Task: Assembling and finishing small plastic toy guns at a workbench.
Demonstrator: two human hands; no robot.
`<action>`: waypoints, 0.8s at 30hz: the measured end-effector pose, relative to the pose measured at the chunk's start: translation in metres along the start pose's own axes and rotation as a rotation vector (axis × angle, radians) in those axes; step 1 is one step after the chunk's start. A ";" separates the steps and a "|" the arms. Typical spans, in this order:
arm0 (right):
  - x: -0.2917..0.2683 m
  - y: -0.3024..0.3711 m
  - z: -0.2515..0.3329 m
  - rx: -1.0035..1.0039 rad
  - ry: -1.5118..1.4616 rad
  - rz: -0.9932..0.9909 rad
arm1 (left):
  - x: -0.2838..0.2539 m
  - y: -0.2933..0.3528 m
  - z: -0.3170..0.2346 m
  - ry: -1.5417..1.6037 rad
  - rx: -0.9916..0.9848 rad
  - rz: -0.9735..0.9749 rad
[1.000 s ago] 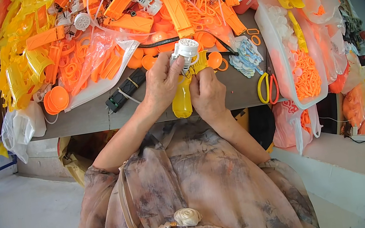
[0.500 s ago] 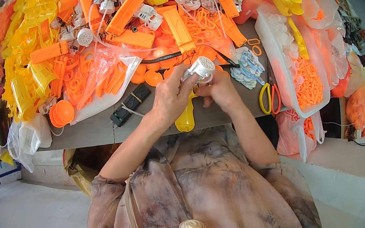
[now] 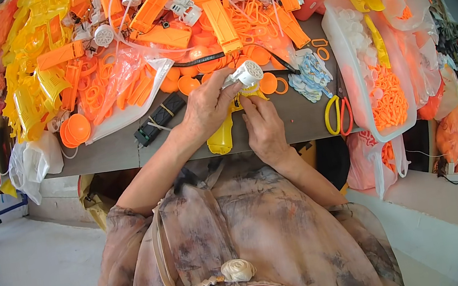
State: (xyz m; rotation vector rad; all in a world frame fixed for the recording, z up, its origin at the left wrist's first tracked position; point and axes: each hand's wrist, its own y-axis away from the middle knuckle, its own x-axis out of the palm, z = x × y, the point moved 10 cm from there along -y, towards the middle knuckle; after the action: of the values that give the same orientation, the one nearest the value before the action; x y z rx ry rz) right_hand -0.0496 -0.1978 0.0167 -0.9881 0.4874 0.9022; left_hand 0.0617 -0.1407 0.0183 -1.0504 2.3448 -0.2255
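Note:
My left hand [image 3: 204, 106] is closed on a white plastic mechanism [image 3: 247, 74] with a round slotted end, which tilts up to the right above the table. Just below it lies a yellow plastic shell [image 3: 220, 136], its long rounded end toward the table's front edge. My right hand [image 3: 266, 128] has its bent fingers pressed against the upper end of this shell, beside the mechanism. The fingers partly hide where the yellow and white parts meet, so I cannot tell whether they are joined.
Orange and yellow plastic parts pile up across the back, among them orange cases [image 3: 221, 25]. A black block [image 3: 161, 119] lies left of my hands. On the right are scissors [image 3: 345, 115], a sticker pile [image 3: 310, 76] and a translucent tub [image 3: 410, 129] of small orange pieces.
My right hand has come away from the white mechanism and moved down and left onto the yellow shell. An orange cup and ring behind it now show. My left hand keeps its hold.

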 end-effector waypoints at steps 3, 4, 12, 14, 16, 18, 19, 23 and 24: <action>0.005 0.000 0.005 -0.037 0.045 0.034 | 0.004 0.002 -0.005 -0.020 0.069 -0.014; 0.005 0.000 0.008 -0.058 0.058 0.034 | 0.003 0.003 -0.009 -0.031 0.123 -0.030; -0.001 -0.003 -0.003 0.058 -0.153 0.081 | 0.000 -0.001 -0.007 -0.093 0.172 0.046; -0.017 0.003 -0.031 0.261 -0.381 0.026 | -0.003 -0.004 -0.006 -0.072 0.145 0.079; -0.026 -0.015 -0.039 0.307 -0.465 -0.068 | 0.001 -0.005 -0.010 -0.064 0.177 0.151; -0.020 -0.033 -0.040 0.345 -0.611 -0.070 | 0.001 -0.004 -0.009 -0.100 0.209 0.156; -0.017 -0.036 -0.044 0.342 -0.610 -0.075 | 0.003 -0.006 -0.011 -0.131 0.246 0.162; 0.008 -0.032 -0.060 0.390 -0.562 0.026 | -0.024 -0.008 -0.027 -0.185 0.185 -0.007; 0.008 -0.029 -0.068 0.425 -0.666 -0.027 | -0.028 -0.005 -0.022 -0.149 0.001 0.039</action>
State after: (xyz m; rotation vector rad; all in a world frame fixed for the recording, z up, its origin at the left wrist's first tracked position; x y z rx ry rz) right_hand -0.0189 -0.2609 -0.0077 -0.2728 0.0850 0.9885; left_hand 0.0673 -0.1252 0.0503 -0.9856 2.2291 -0.1292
